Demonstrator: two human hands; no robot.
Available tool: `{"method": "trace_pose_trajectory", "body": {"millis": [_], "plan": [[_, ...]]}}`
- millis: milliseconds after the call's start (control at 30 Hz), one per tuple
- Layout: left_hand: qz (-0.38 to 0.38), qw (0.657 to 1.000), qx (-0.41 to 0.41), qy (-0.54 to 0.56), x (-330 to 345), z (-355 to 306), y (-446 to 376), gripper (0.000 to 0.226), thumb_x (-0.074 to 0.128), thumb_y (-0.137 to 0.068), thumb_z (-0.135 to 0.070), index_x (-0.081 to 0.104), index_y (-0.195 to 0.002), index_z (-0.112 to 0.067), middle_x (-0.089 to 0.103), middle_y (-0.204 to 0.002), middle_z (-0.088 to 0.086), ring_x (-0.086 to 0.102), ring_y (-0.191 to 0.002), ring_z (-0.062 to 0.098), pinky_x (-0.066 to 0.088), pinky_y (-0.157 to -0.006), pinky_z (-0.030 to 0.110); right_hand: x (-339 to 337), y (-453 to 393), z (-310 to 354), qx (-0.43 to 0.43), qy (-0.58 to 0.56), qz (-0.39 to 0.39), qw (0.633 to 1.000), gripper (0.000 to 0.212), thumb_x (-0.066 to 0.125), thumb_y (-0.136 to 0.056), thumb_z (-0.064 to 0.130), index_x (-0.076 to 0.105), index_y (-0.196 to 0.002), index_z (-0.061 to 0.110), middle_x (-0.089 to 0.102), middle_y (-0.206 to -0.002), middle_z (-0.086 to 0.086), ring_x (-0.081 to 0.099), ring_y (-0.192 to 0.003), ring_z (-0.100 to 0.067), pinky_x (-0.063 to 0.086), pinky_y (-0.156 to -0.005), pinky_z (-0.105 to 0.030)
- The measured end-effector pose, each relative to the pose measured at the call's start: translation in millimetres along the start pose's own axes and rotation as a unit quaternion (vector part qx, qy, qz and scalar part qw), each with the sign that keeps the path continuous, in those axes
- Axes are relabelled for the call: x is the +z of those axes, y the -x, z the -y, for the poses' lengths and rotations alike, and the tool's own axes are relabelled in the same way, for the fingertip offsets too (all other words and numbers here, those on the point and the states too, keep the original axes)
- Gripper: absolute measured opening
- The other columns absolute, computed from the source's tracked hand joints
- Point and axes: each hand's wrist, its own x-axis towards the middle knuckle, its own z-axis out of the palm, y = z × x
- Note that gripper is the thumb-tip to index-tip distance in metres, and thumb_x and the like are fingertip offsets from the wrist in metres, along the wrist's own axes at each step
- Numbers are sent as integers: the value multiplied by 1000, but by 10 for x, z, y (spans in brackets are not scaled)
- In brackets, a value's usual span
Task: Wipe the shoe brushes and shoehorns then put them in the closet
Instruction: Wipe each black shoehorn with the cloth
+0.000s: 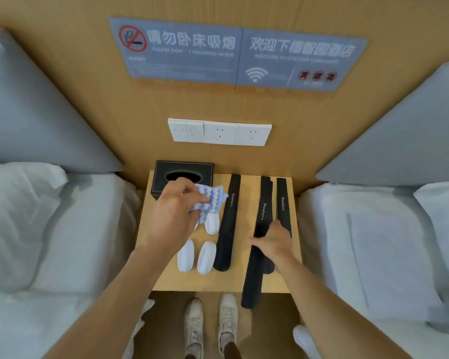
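Observation:
On the wooden bedside table (166,281) lie several black shoehorns and three white shoe brushes. My left hand (175,213) grips a blue-and-white cloth (211,200) above the table's left half, just over one brush (212,223). The other two brushes (186,256) (206,257) lie side by side near the front. One shoehorn (228,224) lies alone beside the brushes. My right hand (274,242) holds the middle shoehorn (261,218), whose wide end sticks out past the table's front edge. A further shoehorn (283,200) lies at the far right.
A black tissue box (183,169) stands at the table's back left against the wooden wall. White wall sockets (219,132) sit above it. Beds with white linen flank the table, one on the left (49,229) and one on the right (373,242). My shoes (210,322) stand on the floor in front.

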Motion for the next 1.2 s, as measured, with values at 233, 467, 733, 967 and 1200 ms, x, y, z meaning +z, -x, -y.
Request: {"method": "trace_pose_trajectory", "body": {"millis": [233, 467, 733, 967, 1200], "plan": [[15, 998, -58, -36, 310, 399, 156, 22, 80, -71, 6, 78, -90, -6, 64, -96, 11, 64, -89, 25, 52, -64, 23, 540, -814, 157, 53, 107, -14, 993, 65, 84, -77, 28, 46, -127, 13, 64, -118, -9, 64, -110, -31, 56, -83, -39], [15, 996, -89, -28, 481, 630, 182, 18, 79, -74, 6, 77, -90, -3, 65, -96, 15, 64, -90, 28, 57, -61, 31, 744, -1341, 206, 76, 149, -27, 986, 71, 86, -74, 24, 46, -130, 8, 63, -121, -12, 64, -112, -32, 53, -78, -35], [16, 995, -97, -20, 571, 686, 181, 19, 82, -72, 3, 77, -90, -3, 66, -97, 17, 66, -89, 29, 53, -64, 25, 803, -1375, 187, 70, 155, -9, 985, 66, 83, -79, 26, 46, -130, 5, 57, -126, -14, 62, -115, -35, 53, -83, -38], [9, 994, -104, -13, 559, 708, 185, 20, 82, -71, 2, 77, -89, -3, 66, -97, 16, 67, -89, 28, 53, -64, 24, 880, -1180, 316, -28, 182, -76, 980, 51, 76, -85, 37, 56, -121, 8, 59, -118, -10, 63, -108, -31, 51, -75, -37], [-6, 993, -121, -9, 525, 785, 301, 21, 77, -73, 9, 77, -91, -4, 63, -97, 14, 64, -89, 27, 57, -65, 31, 1121, -1189, 320, 69, 94, 20, 993, 24, 74, -88, 26, 64, -103, 10, 70, -102, -10, 69, -91, -28, 50, -65, -31]]}}
